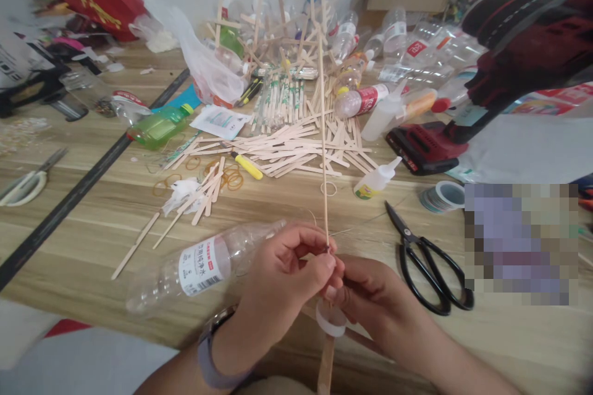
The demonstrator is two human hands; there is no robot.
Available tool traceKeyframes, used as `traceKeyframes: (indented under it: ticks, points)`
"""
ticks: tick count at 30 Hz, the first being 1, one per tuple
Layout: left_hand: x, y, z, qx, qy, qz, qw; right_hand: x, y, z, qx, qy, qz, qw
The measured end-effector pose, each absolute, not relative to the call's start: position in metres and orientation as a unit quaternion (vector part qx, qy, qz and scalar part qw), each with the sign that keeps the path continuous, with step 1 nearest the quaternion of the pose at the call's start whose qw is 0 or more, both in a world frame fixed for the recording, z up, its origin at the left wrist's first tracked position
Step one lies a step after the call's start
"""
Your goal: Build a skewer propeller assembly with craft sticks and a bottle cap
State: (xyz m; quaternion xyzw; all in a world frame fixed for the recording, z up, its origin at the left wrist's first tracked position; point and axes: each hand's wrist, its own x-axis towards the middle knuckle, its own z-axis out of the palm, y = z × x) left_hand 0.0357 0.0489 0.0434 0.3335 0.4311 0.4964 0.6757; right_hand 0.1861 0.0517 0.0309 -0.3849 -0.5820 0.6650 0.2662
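My left hand (296, 271), with a watch on its wrist, pinches the lower part of a long thin wooden stick (323, 136) that stands nearly upright. Close against it on the right, my right hand (370, 296) has its fingers closed by the stick's lower end; what they grip is hidden. Below the fingertips is a white round cap (330, 320), and under it a flat wooden strip (326, 364) points toward me. A clear plastic bottle (202, 266) lies left of my left hand.
Black-handled scissors (419, 259) and a tape roll (442, 197) lie to the right. Behind are a glue bottle (377, 179), many craft sticks (287, 148), a yellow cutter (248, 166) and a red power tool (440, 136). A green bottle (160, 126) lies back left.
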Motion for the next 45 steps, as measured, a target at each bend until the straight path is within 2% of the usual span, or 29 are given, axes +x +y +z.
traceKeyframes:
  ticks: [9,20,34,45]
  points:
    - [0.0385,0.0444,0.0499,0.389,0.489,0.496,0.603,0.1835,0.0497,0.031,-0.398,-0.615,0.624,0.273]
    - [0.0408,0.0497,0.0503,0.31,0.453,0.501,0.669,0.1824,0.0512,0.031,-0.394,-0.616,0.614,0.296]
    - [0.0392,0.0481,0.0453,0.328,0.445,0.487,0.677,0.1845,0.049,0.0247,-0.408,-0.611,0.611,0.294]
    - [0.0384,0.0531,0.0484,0.298,0.429,0.481,0.704,0.1836,0.05,0.0305,-0.366,-0.609,0.637,0.3]
